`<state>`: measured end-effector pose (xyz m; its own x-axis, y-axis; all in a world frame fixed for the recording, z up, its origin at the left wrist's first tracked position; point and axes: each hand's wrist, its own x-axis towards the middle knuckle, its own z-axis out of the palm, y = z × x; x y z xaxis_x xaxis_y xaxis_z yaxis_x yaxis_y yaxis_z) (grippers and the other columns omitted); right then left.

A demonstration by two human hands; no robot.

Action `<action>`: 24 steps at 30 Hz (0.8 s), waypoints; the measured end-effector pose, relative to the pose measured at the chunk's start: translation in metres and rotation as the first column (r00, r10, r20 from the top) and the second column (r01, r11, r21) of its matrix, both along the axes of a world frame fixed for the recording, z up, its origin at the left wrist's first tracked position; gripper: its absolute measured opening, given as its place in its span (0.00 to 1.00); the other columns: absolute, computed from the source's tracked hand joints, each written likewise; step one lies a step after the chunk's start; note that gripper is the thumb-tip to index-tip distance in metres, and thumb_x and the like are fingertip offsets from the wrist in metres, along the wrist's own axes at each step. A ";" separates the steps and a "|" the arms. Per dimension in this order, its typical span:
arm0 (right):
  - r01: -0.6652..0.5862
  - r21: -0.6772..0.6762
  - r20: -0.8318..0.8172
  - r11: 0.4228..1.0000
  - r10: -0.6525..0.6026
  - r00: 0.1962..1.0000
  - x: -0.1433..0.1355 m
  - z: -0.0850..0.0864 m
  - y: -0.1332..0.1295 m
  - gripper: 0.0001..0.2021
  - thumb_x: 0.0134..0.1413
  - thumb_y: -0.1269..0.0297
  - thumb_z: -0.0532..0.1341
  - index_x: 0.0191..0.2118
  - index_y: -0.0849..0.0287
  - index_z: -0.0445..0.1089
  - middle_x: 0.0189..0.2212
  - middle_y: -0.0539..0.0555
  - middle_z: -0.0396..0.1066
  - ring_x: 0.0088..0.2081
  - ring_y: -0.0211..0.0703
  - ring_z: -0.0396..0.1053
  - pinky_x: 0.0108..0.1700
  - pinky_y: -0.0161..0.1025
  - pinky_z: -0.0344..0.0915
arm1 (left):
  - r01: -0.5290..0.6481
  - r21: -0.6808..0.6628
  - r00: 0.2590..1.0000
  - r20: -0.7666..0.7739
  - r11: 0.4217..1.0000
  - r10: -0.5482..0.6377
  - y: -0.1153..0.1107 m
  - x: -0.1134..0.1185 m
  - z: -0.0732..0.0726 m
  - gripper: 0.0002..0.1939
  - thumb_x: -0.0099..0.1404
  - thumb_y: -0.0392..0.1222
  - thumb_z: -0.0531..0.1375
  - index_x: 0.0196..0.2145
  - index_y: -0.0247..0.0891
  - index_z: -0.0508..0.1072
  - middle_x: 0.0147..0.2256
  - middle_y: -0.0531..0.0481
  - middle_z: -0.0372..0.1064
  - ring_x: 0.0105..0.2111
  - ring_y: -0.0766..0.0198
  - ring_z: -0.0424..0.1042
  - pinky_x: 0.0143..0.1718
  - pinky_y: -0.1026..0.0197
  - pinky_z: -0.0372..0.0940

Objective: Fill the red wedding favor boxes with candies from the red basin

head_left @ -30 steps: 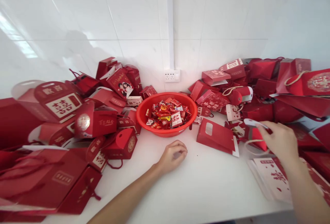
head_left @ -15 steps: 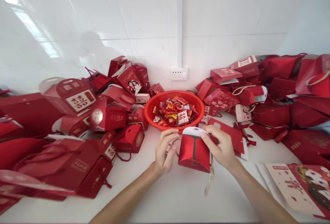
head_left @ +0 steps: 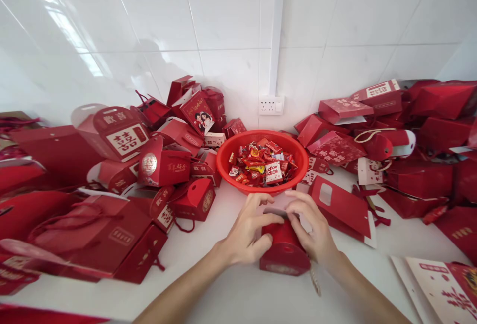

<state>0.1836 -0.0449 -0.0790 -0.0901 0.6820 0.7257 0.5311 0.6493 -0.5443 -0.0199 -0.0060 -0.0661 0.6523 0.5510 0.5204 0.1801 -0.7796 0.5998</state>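
Note:
A small red gift box (head_left: 285,254) stands on the white table in front of me, its rounded flap side and a gold print facing me. My left hand (head_left: 249,232) grips its upper left edge, thumb and fingers curled on the top. On the other side my right hand (head_left: 311,227) pinches the upper right edge. A beige rope cord (head_left: 315,282) trails from the box's right side onto the table. The inside of the box is hidden by my fingers. Just beyond, a red plastic basket (head_left: 223,170) holds many wrapped sweets (head_left: 255,165).
Red gift boxes and bags (head_left: 100,229) are heaped on the left, and another heap (head_left: 413,175) lies on the right. A flat red bag (head_left: 341,209) rests near my right hand. Printed cards or bags (head_left: 432,284) lie front right. A socket (head_left: 271,105) is on the tiled wall.
The box has gone from held up and tilted to standing on the table, its other face toward me. My left hand has moved from beside it onto its top. The view has shifted left.

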 end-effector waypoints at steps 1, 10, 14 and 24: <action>-0.005 0.011 -0.001 1.000 0.005 1.000 0.000 0.000 -0.001 0.09 0.64 0.76 0.55 0.37 0.54 0.67 0.50 0.57 0.71 0.53 0.46 0.72 0.51 0.41 0.69 | -0.001 -0.039 1.000 -0.001 0.999 0.001 0.000 0.000 0.001 0.17 0.59 0.35 0.57 0.43 0.37 0.79 0.53 0.38 0.62 0.57 0.47 0.61 0.58 0.42 0.61; -0.147 -0.131 -0.010 0.980 0.147 0.989 0.003 -0.001 -0.002 0.13 0.66 0.75 0.52 0.42 0.53 0.71 0.48 0.55 0.72 0.49 0.41 0.74 0.49 0.34 0.70 | 0.114 -0.142 0.983 -0.125 0.983 -0.132 -0.005 0.001 0.007 0.19 0.59 0.42 0.64 0.49 0.39 0.77 0.67 0.38 0.52 0.68 0.41 0.50 0.65 0.39 0.54; -0.201 -0.219 0.028 0.955 0.212 0.977 0.004 0.001 -0.004 0.13 0.67 0.73 0.52 0.41 0.54 0.72 0.47 0.55 0.72 0.47 0.41 0.73 0.48 0.35 0.70 | 0.014 -0.228 1.000 -0.005 0.973 -0.015 -0.008 0.001 0.009 0.10 0.63 0.46 0.63 0.33 0.36 0.74 0.60 0.36 0.63 0.60 0.46 0.64 0.59 0.47 0.63; -0.134 -0.356 -0.007 0.925 0.141 0.990 -0.003 0.002 -0.005 0.07 0.66 0.65 0.56 0.43 0.56 0.71 0.37 0.54 0.71 0.39 0.43 0.72 0.43 0.39 0.67 | -0.051 -0.440 0.981 -0.189 0.897 -0.037 0.021 -0.039 0.040 0.19 0.59 0.36 0.55 0.47 0.39 0.77 0.54 0.45 0.72 0.55 0.51 0.69 0.58 0.52 0.63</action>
<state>0.1808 -0.0500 -0.0768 -0.2126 0.8744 0.4361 0.4626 0.4832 -0.7433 -0.0589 0.0147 -0.0259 0.7085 0.6997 0.0917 0.3275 -0.4411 0.8356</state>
